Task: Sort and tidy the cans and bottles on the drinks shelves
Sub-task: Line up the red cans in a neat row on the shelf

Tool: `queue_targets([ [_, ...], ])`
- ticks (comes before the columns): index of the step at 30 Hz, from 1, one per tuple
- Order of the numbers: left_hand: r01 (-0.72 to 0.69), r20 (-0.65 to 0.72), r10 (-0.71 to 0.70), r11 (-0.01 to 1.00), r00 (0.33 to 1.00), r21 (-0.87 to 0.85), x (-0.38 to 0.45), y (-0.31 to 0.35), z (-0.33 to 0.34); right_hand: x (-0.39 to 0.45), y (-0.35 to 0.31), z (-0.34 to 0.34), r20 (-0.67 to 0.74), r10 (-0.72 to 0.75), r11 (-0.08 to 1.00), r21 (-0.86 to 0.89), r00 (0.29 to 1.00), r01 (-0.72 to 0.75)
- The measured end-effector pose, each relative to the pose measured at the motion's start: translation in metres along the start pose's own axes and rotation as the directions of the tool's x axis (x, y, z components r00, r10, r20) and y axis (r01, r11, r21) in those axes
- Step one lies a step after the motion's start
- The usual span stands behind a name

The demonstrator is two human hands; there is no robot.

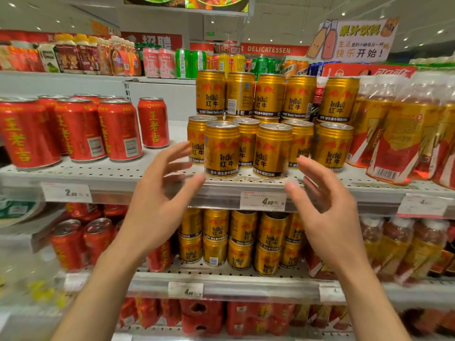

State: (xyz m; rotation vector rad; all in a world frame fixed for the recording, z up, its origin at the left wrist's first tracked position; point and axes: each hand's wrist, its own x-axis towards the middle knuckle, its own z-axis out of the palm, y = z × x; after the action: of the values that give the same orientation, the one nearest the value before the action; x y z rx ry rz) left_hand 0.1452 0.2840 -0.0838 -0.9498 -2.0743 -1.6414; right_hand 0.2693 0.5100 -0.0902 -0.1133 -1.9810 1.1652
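Note:
Gold Red Bull cans (272, 150) stand two layers high on the middle shelf (147, 177), straight ahead. Two front cans sit near the shelf lip, a gold can (221, 148) on the left and its neighbour to the right. My left hand (160, 195) hovers open just left of and below the front left can, fingers spread, touching nothing. My right hand (322, 205) is open too, just right of and below the front right can. Red Wanglaoji cans (78, 130) stand in a group on the same shelf to the left.
Shrink-wrapped bottle packs (398, 134) crowd the shelf's right end. More gold cans (242, 239) and red cans (71, 242) fill the shelf below. Mixed cans and cartons (160, 62) line the top shelf. Price tags (263, 200) hang on the shelf edges.

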Motion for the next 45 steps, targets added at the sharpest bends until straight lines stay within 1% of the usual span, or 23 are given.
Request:
queue_targets([
  [2,0.029,-0.036,-0.03,0.999,0.999,-0.029,-0.027,-0.001,0.002,-0.025,0.008,-0.001,-0.014,0.014,0.995,0.1,1.0,-0.013],
  [3,0.065,-0.042,-0.066,0.997,0.997,-0.042,-0.04,-0.004,0.004,-0.036,0.014,-0.001,0.0,0.053,0.99,0.128,0.999,-0.053],
  [5,0.166,-0.029,-0.168,0.984,0.985,-0.067,-0.062,-0.015,0.009,-0.055,0.031,0.002,0.055,0.179,0.972,0.148,0.982,-0.185],
  [7,0.275,-0.008,-0.277,0.959,0.961,-0.072,-0.081,-0.03,0.01,-0.069,0.049,0.01,0.144,0.318,0.935,0.118,0.937,-0.335],
  [9,0.371,0.02,-0.371,0.927,0.928,-0.06,-0.097,-0.047,0.009,-0.081,0.064,0.024,0.221,0.415,0.897,0.064,0.882,-0.438],
  [11,0.435,0.029,-0.434,0.899,0.9,-0.053,-0.109,-0.062,0.006,-0.09,0.072,0.037,0.261,0.472,0.863,0.056,0.842,-0.501],
  [14,0.498,0.038,-0.497,0.866,0.867,-0.048,-0.12,-0.082,-0.001,-0.099,0.074,0.052,0.258,0.517,0.838,0.038,0.816,-0.544],
  [18,0.528,0.09,-0.522,0.847,0.848,-0.068,-0.125,-0.112,-0.025,-0.11,0.071,0.076,0.2,0.54,0.837,-0.031,0.817,-0.546],
  [21,0.517,0.137,-0.504,0.853,0.853,-0.077,-0.12,-0.136,-0.055,-0.119,0.062,0.107,0.141,0.542,0.84,-0.051,0.828,-0.541],
  [26,0.457,0.213,-0.434,0.886,0.875,-0.072,-0.1,-0.17,-0.112,-0.131,0.04,0.172,0.07,0.528,0.848,-0.09,0.846,-0.522],
  [32,0.412,0.272,-0.369,0.903,0.889,-0.122,-0.084,-0.186,-0.164,-0.133,0.005,0.232,-0.003,0.516,0.854,-0.083,0.857,-0.514],
  [38,0.407,0.278,-0.358,0.902,0.891,-0.142,-0.079,-0.195,-0.188,-0.129,-0.016,0.254,-0.03,0.469,0.876,-0.109,0.883,-0.469],
  [42,0.373,0.245,-0.334,0.918,0.91,-0.133,-0.076,-0.191,-0.196,-0.124,-0.021,0.255,-0.005,0.432,0.897,-0.099,0.902,-0.43],
  [45,0.345,0.231,-0.311,0.93,0.922,-0.126,-0.073,-0.183,-0.202,-0.113,-0.033,0.251,-0.049,0.373,0.923,-0.081,0.927,-0.376],
])
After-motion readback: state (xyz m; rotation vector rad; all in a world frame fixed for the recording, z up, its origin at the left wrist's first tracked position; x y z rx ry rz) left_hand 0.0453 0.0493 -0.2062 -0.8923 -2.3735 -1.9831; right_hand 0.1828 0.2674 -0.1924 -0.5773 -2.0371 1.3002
